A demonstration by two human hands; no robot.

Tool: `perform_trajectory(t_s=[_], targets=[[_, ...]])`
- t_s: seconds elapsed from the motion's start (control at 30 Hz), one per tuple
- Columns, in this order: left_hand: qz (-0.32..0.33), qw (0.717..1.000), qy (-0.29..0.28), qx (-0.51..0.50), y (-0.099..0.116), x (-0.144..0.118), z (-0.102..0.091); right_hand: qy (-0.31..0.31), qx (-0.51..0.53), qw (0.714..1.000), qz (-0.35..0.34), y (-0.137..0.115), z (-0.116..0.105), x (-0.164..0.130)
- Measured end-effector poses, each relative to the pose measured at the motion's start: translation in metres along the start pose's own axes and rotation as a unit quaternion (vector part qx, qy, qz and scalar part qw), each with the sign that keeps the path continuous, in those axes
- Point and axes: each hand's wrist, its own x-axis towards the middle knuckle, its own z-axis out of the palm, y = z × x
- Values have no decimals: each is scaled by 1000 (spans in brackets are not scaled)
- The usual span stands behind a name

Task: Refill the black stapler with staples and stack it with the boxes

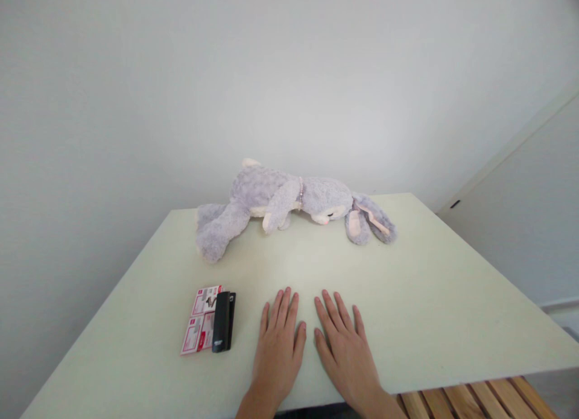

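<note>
My left hand (279, 340) lies flat on the pale green table (429, 286), palm down with its fingers stretched out. Beside it, my right hand (344, 343) rests the same way, a small gap between the two thumbs. Neither hand holds anything. To the left of my left hand is a black stapler (221, 322), apart from the fingers. It lies against two small red-and-white boxes (193, 333), partly covering their right side. Beyond my fingertips a grey plush rabbit (271, 193) lies on its side, its long ears (371, 220) toward the right.
Behind the table rises a plain white wall (289, 75). A white door or panel (529, 214) with a small dark handle (455, 204) stands at the right. Wooden slats (479, 401) show below the table's front right edge.
</note>
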Motion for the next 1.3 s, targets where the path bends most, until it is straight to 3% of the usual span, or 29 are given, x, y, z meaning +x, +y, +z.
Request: perform_trajectory(t_s=[0.6, 0.7, 0.8, 0.93, 1.03, 1.1, 1.2, 1.3], targets=[[0, 1000, -4, -10, -2, 1, 1, -5, 15, 1000, 8, 3, 1, 0], [11, 1000, -5, -14, -2, -3, -3, 10, 55, 998, 41, -1, -3, 10], [51, 998, -15, -14, -5, -22, -5, 20, 154, 987, 52, -31, -10, 32], [131, 991, -29, -30, -15, -61, 11, -20, 306, 951, -51, -108, -12, 71], [160, 984, -48, -57, -25, -86, 24, -47, 309, 947, -74, -164, -3, 99], [171, 976, -79, -114, -31, -96, 21, -69, 289, 951, -83, -185, 2, 113], [86, 973, -62, -204, -37, -101, 1, -82, 272, 953, -101, -181, 4, 123], [-29, 974, 33, -220, -40, -92, -19, -85, 262, 954, -120, -141, -8, 119]])
